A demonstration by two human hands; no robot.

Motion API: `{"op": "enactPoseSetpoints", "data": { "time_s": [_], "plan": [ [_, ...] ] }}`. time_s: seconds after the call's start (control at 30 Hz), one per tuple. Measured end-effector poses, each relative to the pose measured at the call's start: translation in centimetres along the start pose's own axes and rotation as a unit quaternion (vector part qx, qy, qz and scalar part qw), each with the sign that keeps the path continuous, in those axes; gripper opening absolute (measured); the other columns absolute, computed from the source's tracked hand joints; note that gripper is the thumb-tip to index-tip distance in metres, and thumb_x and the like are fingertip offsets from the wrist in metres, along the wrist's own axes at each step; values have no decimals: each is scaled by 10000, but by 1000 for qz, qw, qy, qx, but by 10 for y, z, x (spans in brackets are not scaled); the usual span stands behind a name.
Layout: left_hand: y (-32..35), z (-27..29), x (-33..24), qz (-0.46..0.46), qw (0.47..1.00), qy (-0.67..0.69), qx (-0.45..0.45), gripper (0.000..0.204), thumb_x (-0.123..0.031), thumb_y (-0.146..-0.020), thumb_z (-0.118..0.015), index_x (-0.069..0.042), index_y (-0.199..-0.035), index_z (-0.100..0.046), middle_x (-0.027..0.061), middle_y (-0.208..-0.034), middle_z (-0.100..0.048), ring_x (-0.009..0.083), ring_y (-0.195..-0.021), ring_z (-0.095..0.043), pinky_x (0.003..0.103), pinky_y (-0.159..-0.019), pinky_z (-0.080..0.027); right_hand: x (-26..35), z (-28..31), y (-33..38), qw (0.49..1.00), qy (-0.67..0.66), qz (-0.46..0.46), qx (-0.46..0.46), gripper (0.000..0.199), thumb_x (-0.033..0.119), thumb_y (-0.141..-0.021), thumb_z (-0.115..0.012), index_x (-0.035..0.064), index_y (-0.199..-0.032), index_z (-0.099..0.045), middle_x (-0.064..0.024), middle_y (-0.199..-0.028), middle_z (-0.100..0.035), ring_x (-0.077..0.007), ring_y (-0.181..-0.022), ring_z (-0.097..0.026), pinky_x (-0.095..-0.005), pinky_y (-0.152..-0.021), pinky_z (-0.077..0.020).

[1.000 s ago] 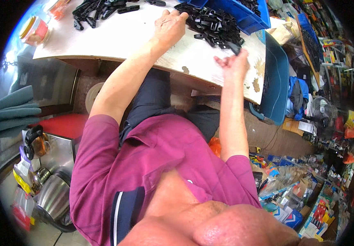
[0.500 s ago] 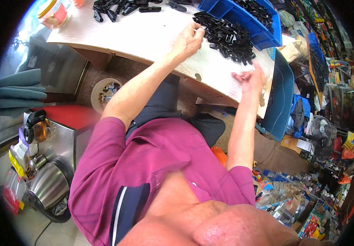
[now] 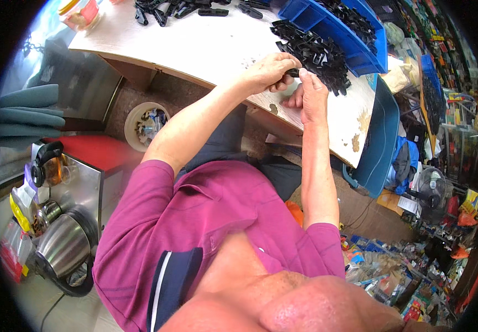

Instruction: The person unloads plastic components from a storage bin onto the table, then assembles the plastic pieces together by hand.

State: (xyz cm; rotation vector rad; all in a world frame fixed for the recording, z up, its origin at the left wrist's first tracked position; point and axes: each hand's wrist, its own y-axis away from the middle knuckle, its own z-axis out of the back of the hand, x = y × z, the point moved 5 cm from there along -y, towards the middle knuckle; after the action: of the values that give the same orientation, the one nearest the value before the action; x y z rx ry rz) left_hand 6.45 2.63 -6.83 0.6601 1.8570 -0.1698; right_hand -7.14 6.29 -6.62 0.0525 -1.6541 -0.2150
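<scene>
My left hand (image 3: 270,73) is closed, with its fingertips pinching a small black plastic piece (image 3: 292,72) above the table's front part. Opposite it, my right hand (image 3: 312,98) meets the same piece with thumb and forefinger, the other fingers curled. Most of the piece is covered by the fingers, so its full shape is hidden. Just beyond both hands spreads a loose heap of small black plastic parts (image 3: 319,55). Longer black clip-like pieces (image 3: 213,12) lie farther off at the table's back left.
The white table (image 3: 194,47) has a worn front edge. A blue bin (image 3: 333,36) of black parts stands behind the heap, and a plastic jar (image 3: 79,15) at the far left. Below are a waste bucket (image 3: 134,127) and a blue-green tub (image 3: 380,138) beside the table's right end.
My left hand has come away from the heap toward me, and my right hand has moved left from the table's right side. Both now meet at one black piece.
</scene>
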Motion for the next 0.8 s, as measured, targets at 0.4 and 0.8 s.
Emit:
{"op": "enactPoseSetpoints", "data": {
  "time_s": [0.4, 0.8],
  "plan": [
    [-18, 10, -2, 4, 993, -119, -13, 373, -277, -999, -508, -33, -1273, -576, 66, -702, -594, 162, -528, -549, 299, -454, -429, -7, -3, -5, 997, 5, 60, -52, 371, 372, -1004, -588, 26, -871, -579, -11, -481, -437, -117, -362, -439, -302, -358, -470],
    [-46, 90, -77, -338, 541, -714, -288, 61, -74, -835, -572, -61, -884, -606, 102, -943, -540, 294, -972, -545, 412, -739, -494, -4, -5, 0, 994, -33, 60, -87, 358, 325, -1032, -502, 86, -767, -463, -8, -454, -365, -138, -364, -432, -376, -365, -531]
  ]
}}
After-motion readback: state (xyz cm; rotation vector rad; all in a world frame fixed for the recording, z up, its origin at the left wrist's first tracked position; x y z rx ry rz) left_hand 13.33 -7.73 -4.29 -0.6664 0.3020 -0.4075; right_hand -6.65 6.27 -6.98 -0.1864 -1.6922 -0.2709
